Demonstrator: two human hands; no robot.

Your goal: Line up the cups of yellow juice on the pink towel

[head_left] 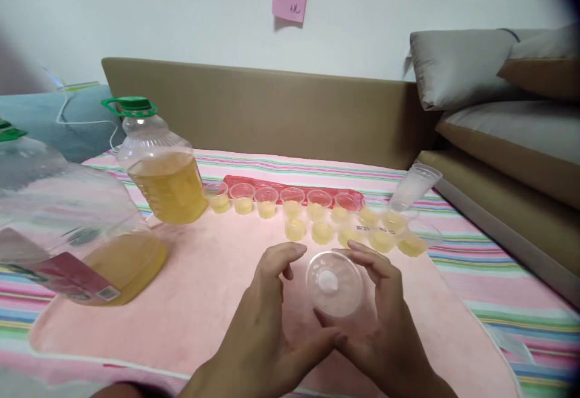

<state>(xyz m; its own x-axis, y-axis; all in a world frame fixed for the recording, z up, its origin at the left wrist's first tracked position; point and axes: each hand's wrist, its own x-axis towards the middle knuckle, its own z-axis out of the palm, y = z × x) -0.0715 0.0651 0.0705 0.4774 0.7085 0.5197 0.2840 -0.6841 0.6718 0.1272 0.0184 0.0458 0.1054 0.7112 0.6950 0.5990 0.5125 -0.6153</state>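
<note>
An empty clear plastic cup (334, 283) sits in the middle foreground, its round mouth tipped toward the camera so the pale disc of its base shows through thin, see-through walls. It is lifted just above the pink towel (190, 301) that covers the striped cloth (498, 289). The right hand (385, 319) cradles it from below and from the right, fingers curled around the rim and closed on the wall. The left hand (267, 319) is beside the cup on its left, fingers spread and bent, with its thumb running under the cup toward the right palm; whether the fingertips actually touch the rim is hard to tell. Behind the hands, near but apart, stand two rows of small filled cups (317, 211) of yellow liquid, the back row on a red tray (254, 182). A stack of empty cups (414, 188) leans at the rows' right end. Two big oil jugs (161, 165) crowd the left side, one close and blurred. The open towel lies between the jugs and the hands.
</note>
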